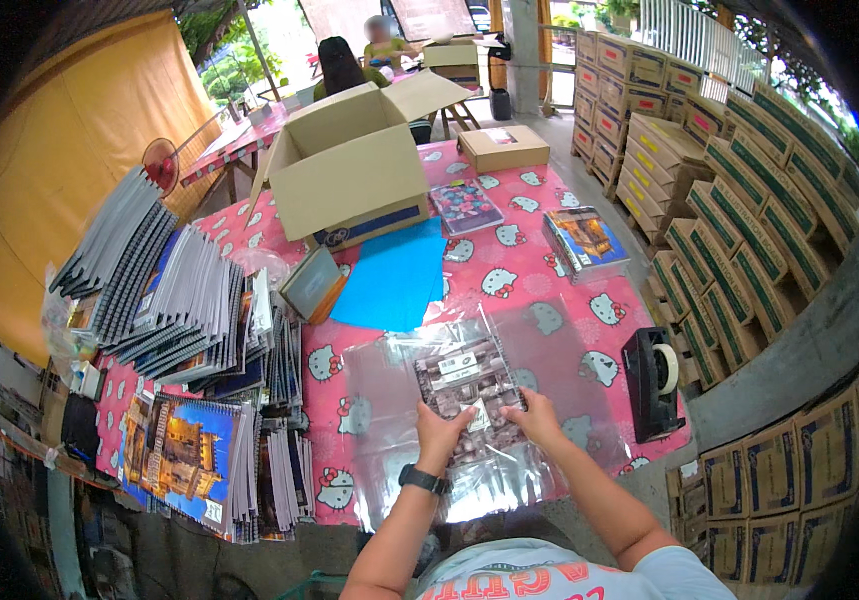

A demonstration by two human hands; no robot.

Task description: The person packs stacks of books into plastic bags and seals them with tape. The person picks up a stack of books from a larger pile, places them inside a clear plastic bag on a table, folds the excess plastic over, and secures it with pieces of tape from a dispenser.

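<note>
A spiral notebook (461, 375) with a dark grey, picture-covered back lies among clear plastic sheets (379, 385) at the table's front. Glare makes it hard to tell whether the plastic wraps over the notebook or only lies under it. My left hand (441, 432) grips the notebook's left edge, thumb on top and a dark watch on the wrist. On the opposite edge, my right hand (537, 418) holds it with the thumb pressed on the cover. The other fingers of both hands are largely hidden beneath. A black tape dispenser (641, 405) stands to the right.
Stacks of spiral notebooks (189, 300) crowd the table's left side. Farther back are blue sheets (394, 275), an open carton (349, 165), a flat brown box (502, 148) and wrapped notebooks (584, 240). Piled cartons (749, 240) line the right. People sit beyond the table.
</note>
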